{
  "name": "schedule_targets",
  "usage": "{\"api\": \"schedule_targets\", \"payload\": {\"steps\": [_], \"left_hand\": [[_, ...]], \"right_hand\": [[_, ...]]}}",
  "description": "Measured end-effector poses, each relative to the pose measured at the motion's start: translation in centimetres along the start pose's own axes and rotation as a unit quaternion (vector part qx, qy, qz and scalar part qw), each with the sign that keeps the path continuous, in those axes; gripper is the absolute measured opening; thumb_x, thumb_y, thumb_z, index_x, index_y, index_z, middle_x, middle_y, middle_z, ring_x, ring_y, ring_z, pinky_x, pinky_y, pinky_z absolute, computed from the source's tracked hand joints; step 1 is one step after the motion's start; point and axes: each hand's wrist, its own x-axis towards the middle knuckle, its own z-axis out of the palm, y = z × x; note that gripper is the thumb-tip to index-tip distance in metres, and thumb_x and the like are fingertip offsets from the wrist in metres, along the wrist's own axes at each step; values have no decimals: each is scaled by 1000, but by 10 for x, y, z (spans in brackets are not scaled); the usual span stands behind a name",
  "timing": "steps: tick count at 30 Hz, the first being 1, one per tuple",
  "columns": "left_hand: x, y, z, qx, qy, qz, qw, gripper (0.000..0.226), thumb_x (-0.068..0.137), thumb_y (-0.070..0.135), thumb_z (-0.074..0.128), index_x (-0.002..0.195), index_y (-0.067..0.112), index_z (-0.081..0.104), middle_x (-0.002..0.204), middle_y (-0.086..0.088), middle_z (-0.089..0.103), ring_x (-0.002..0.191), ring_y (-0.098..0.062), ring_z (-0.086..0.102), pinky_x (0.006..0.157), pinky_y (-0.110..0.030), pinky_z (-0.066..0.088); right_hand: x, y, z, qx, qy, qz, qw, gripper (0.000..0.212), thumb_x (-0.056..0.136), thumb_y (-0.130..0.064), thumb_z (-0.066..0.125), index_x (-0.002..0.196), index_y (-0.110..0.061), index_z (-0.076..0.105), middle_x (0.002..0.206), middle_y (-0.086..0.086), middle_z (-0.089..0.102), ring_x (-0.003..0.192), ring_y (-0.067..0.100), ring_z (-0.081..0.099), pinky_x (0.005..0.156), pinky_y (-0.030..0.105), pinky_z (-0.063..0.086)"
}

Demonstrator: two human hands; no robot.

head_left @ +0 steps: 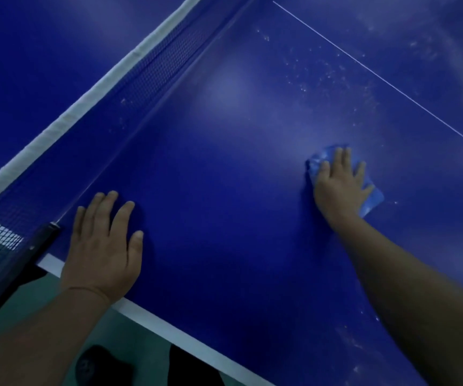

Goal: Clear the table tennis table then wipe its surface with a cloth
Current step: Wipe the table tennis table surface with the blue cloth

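My right hand (340, 185) presses flat, fingers spread, on the blue cloth (371, 200) out on the dusty surface (224, 162); my left hand (103, 246) rests flat beside the net (146, 76).

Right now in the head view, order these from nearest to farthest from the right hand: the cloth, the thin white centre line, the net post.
1. Cloth: under the right hand, pressed flat.
2. Thin white centre line: beyond the fingertips, up right.
3. Net post: far left, past the left hand.

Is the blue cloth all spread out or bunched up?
Bunched up: the cloth peeks out in small folds around the right hand pressing it.
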Motion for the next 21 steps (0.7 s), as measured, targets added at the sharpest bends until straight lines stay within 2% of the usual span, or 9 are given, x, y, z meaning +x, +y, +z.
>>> {"api": "schedule_targets", "payload": {"steps": [2, 3, 5, 8, 10, 13, 15, 18, 21], "left_hand": [[0, -1, 0, -3, 2, -2, 1000, 61, 94, 39, 30, 140, 2, 46, 153, -23, 34, 145, -38, 23, 122, -35, -7], [0, -1, 0, -2, 1, -3, 1000, 61, 94, 39, 30, 140, 2, 46, 153, -23, 33, 145, -37, 23, 122, -34, -7], [0, -1, 0, -1, -2, -5, 1000, 61, 94, 38, 30, 141, 2, 46, 154, -22, 33, 146, -36, 23, 123, -35, -7], [1, 1, -1, -3, 1, -8, 1000, 60, 95, 37, 30, 141, 3, 47, 154, -21, 34, 146, -35, 23, 123, -35, -6], [0, 1, -1, -1, 0, -7, 1000, 59, 95, 36, 31, 140, 3, 49, 153, -21, 35, 145, -35, 24, 123, -38, -5], [-1, 1, -1, 9, 5, -19, 1000, 58, 94, 36, 32, 139, 5, 51, 154, -20, 34, 145, -35, 24, 123, -47, -2], [-1, 0, -1, 7, 3, -22, 1000, 58, 95, 36, 32, 139, 4, 50, 153, -20, 35, 144, -35, 25, 121, -51, 2], [-1, -3, -1, -6, 6, -20, 1000, 59, 96, 36, 32, 142, 2, 44, 154, -20, 34, 144, -33, 26, 121, -52, 6], [-2, -5, -1, -28, 24, -15, 999, 59, 98, 37, 30, 146, 2, 36, 156, -19, 29, 146, -34, 23, 121, -50, 6]], "right_hand": [[-10, -15, 4, 28, 24, 68, 997, 59, 105, -48, 18, 159, -27, 10, 167, -10, 4, 153, 27, 0, 115, 67, 7], [-24, -33, 12, 20, 29, 51, 998, 59, 105, -48, 19, 159, -26, 11, 167, -9, 6, 153, 28, 2, 116, 67, 8], [-61, -72, 32, 9, 21, -95, 995, 60, 104, -50, 24, 158, -26, 17, 166, -8, 11, 153, 28, 7, 117, 62, 7], [-84, -89, 37, -48, -57, -407, 910, 64, 98, -60, 26, 154, -31, 30, 164, -10, 21, 152, 26, 14, 117, 57, 12], [-39, -71, 23, -67, -54, -393, 916, 68, 96, -67, 25, 154, -33, 30, 163, -10, 22, 151, 27, 17, 116, 56, 20], [10, -39, 5, -64, -50, -199, 977, 68, 96, -70, 17, 157, -38, 16, 166, -15, 6, 153, 22, 4, 118, 59, 10], [-5, -44, 10, -58, -30, -166, 984, 69, 95, -68, 15, 157, -38, 17, 166, -14, 5, 153, 23, 3, 117, 65, 7], [-72, -91, 30, -71, -6, -279, 958, 64, 94, -56, 24, 153, -31, 35, 164, -4, 22, 150, 34, 20, 112, 71, 15], [-136, -153, 57, -58, 1, -469, 882, 54, 100, -49, 32, 150, -31, 40, 162, -1, 27, 150, 36, 19, 109, 74, 15]]}}
